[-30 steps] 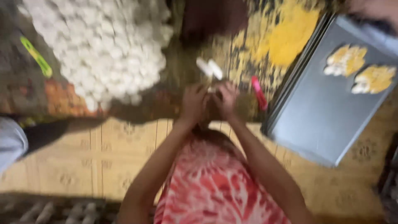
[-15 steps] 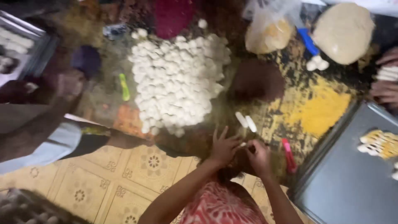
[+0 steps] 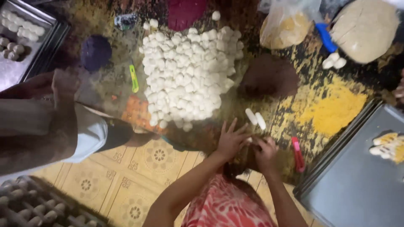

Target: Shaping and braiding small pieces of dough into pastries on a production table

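Left hand: the left hand [image 3: 230, 141] lies flat with fingers spread wide, pressing down at the near edge of the work mat [image 3: 105, 88], apparently to steady whatever sits under it.
Right hand: the right hand [image 3: 264, 150] is curled, its fingertips meeting the left hand's; it seems to pinch a small pale bit of dough, though the piece is too hidden to be sure.
Dough rolls: two short white dough rolls [image 3: 256, 118] lie side by side just beyond the hands, set within easy reach.
Dough balls: a large heap of white dough balls [image 3: 187, 75] fills the middle of the mat (portioned alike, piled together as stock).
Cutters: a red cutter [image 3: 298, 153] lies just right of the right hand; a green one [image 3: 134, 78] lies left of the heap.
Yellow flour: a patch of yellow flour [image 3: 334, 110] is spread toward the mat's right edge, near the grey baking tray [image 3: 357, 189], where coated shaped pieces [image 3: 388, 146] rest at its far right side.
Far side: a big beige dough mound [image 3: 364, 29] and a plastic bag of yellow meal [image 3: 286, 27] sit at the far right corner.
Another person: an arm and sleeve [image 3: 50, 126] cross the left edge, beside a second tray of pieces [image 3: 21, 31].
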